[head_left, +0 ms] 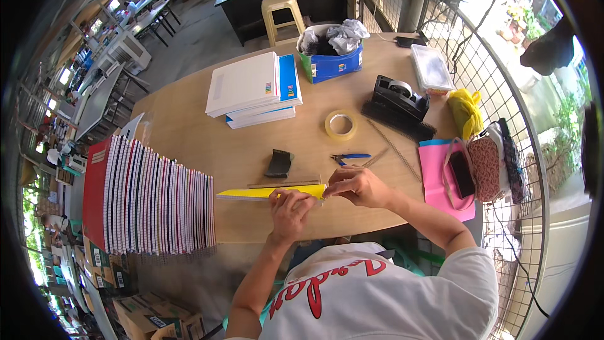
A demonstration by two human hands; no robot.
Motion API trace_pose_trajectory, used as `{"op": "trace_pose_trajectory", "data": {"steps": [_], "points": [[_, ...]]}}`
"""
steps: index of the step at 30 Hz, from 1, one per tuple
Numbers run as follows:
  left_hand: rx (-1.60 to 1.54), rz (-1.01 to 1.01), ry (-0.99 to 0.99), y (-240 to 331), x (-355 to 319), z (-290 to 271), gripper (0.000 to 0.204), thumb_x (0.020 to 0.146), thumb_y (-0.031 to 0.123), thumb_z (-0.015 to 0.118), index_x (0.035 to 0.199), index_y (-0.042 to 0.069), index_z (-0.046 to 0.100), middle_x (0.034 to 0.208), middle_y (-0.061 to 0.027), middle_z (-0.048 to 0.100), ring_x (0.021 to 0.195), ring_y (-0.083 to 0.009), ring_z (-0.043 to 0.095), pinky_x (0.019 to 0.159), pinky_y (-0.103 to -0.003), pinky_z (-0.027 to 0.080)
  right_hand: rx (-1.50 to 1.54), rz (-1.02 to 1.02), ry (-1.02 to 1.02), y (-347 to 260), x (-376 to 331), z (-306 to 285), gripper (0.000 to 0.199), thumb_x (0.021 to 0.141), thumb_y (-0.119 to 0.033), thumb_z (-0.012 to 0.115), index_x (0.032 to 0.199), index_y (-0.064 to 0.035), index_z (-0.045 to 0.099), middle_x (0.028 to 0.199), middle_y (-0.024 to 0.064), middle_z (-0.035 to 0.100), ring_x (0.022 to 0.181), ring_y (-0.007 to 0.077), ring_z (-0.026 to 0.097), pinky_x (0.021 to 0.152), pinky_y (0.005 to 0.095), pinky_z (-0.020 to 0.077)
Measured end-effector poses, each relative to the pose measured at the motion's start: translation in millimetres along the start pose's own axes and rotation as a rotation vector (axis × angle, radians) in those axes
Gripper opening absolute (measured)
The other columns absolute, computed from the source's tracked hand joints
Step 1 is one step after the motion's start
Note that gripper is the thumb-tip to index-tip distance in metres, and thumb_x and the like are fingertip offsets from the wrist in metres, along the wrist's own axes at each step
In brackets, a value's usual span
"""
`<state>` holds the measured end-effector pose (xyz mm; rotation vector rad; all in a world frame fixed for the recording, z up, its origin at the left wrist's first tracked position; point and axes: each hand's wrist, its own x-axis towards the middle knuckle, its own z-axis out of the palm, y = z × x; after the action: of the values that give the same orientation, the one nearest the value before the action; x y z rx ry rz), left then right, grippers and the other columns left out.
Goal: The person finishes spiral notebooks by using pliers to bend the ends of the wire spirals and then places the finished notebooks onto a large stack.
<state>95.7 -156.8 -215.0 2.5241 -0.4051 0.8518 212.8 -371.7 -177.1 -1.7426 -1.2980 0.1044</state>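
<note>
A thin yellow notebook [251, 192] is held edge-up over the table's near side, with a row of small holes or coil loops along its edge. My left hand [290, 214] is closed on the notebook near its right end. At that right end, my right hand [358, 187] is pinched; what lies between the fingertips is too small to make out. Just beyond the right hand lie blue-handled cutting pliers [353, 156] and a long thin spiral coil [395, 148]. A curved black piece [279, 164] rests beyond the notebook.
On the left stands a long row of spiral-bound notebooks [157, 198]. Farther back are a stack of white books [242, 85], a blue box [336, 67], a tape roll [328, 127] and a black tape dispenser [399, 97]. A pink sheet [434, 179] with a phone [462, 175] lies right.
</note>
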Motion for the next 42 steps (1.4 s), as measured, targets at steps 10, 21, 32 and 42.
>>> {"op": "trace_pose_trajectory", "data": {"steps": [10,21,32,42], "points": [[-0.064,0.047,-0.066,-12,25,-6,0.018,0.078,0.009,0.070,0.094,0.018,0.070,0.088,0.0024,0.061,0.086,-0.0222,0.062,0.084,-0.041,0.041,0.145,0.038,-0.066,6,11,-4,0.018,0.082,0.001,0.070,0.099,-0.0053,0.070,0.097,0.0105,0.067,0.090,0.0316,0.065,0.075,0.0404,0.0508],[-0.128,-0.099,-0.100,-21,51,-2,0.011,0.084,0.015,0.072,0.093,0.014,0.066,0.090,-0.0034,0.059,0.087,-0.0260,0.061,0.080,-0.042,0.045,-0.253,0.242,0.051,-12,25,3,0.022,0.084,-0.008,0.071,0.105,-0.0085,0.063,0.097,0.0113,0.063,0.081,0.0340,0.065,0.066,0.0434,0.0512],[-0.180,-0.112,-0.127,-26,52,1,0.011,0.083,0.011,0.072,0.091,0.013,0.066,0.084,-0.0040,0.057,0.083,-0.0266,0.059,0.075,-0.041,0.046,-0.297,0.292,0.288,-14,33,28,0.010,0.083,-0.015,0.073,0.089,-0.0094,0.067,0.095,0.0025,0.063,0.094,0.0291,0.061,0.078,0.0392,0.0522],[-0.186,0.014,-0.177,-3,43,-12,0.017,0.080,0.028,0.077,0.092,0.019,0.067,0.095,-0.0001,0.061,0.082,-0.0198,0.058,0.082,-0.040,0.039,-0.354,0.198,-0.330,122,109,67,0.063,0.081,-0.044,0.078,0.133,-0.0146,0.057,0.122,0.0223,0.057,0.113,0.0434,0.053,0.094,0.0525,0.0470]]}}
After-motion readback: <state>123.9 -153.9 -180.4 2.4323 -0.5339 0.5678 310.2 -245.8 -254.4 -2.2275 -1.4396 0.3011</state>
